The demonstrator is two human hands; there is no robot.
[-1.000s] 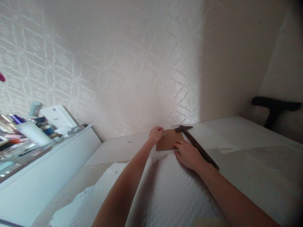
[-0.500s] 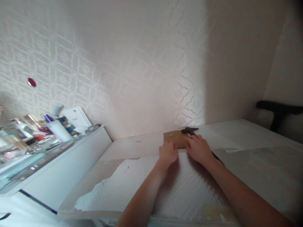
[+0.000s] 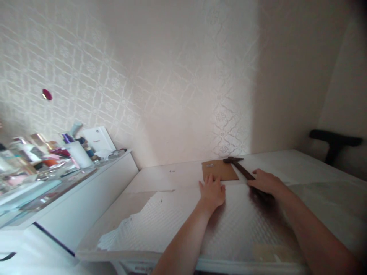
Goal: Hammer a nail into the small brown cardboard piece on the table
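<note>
Left hand lies flat, fingers spread, palm down, fingertips just over the near edge of the brown board. It grips nothing; it only presses. The right hand is out to the side, curled over the handle of the hammer, though whether the fingers have truly closed around it I cannot tell from here, as the hand covers that stretch of the handle.

The board sits flat on the white surface, close to the papered wall, with a small pale thing near its far left corner, too small to make out. The hammer's head lies touching the board's far right corner, the handle running back towards the person.

Now the worry. The left fingers lie right on the board, and that is where a swung head could land on a knuckle. The grip looks low and loose to me, so the tool could twist on lifting. The board only lies there under light pressure, and it may skid on the sheet beneath both forearms.

Both arms reach well forward, nearly straight, the left wrist low and level, the right angled outward.

At the left, a shelf crowded with bottles, well apart from all this.
</note>
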